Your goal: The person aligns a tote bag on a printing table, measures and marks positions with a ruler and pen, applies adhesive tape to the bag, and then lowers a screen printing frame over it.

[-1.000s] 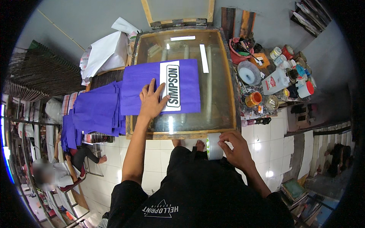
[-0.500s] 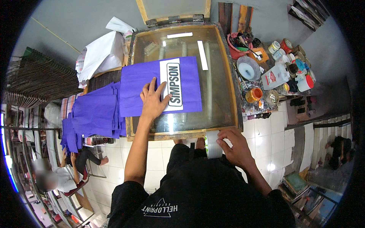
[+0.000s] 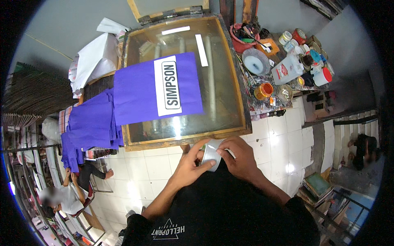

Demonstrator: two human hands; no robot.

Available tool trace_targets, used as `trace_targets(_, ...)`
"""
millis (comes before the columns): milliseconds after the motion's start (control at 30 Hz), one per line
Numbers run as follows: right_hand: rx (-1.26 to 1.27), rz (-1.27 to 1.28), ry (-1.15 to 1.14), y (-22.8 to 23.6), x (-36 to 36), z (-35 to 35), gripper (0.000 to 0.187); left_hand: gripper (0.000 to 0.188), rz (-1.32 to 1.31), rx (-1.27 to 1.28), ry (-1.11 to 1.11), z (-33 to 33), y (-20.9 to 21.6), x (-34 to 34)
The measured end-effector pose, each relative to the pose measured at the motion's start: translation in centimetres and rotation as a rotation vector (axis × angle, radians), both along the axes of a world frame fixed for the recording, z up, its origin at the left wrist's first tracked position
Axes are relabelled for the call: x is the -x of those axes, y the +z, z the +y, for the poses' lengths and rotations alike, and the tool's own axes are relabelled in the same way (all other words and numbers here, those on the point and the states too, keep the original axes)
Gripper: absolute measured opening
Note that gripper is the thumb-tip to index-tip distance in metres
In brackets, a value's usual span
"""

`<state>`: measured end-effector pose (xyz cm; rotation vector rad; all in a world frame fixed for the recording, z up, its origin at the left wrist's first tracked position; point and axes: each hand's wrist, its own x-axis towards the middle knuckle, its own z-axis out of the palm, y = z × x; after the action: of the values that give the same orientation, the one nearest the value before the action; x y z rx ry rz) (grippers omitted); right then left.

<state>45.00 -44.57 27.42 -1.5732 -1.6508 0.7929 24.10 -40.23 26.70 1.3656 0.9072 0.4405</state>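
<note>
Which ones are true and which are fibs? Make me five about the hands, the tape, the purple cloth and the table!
1. The left hand and the right hand are both on the roll of grey tape. True.
2. A white panel with black lettering is on the purple fabric piece. True.
3. The purple fabric piece is on the floor. False: it lies on the glass-topped table.
4. An orange jar stands to the right of the glass-topped table. True.
5. The two white strips on the table are hidden under the purple fabric piece. False: both lie uncovered.
</note>
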Motion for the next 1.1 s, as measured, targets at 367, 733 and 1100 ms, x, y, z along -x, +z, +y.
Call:
trace_targets(367, 0.095, 0.063, -0.088, -5.4, -2.4, -0.7, 0.011, 0.047, -0.124, 0.377, 0.376, -3.9, -7.1, -3.8)
trace_targets(733, 0.055, -0.005, -0.098, -8.0, -5.5, 1.8, 0.008, 0.048, -0.092, 0.402, 0.438, -3.7, -9.8, -8.6)
trace_targets(1100, -0.127, -0.199, -0.150, -9.1, -4.7, 1.2, 0.016, 0.049, 0.044, 0.363, 0.402, -3.5, -9.9, -8.8)
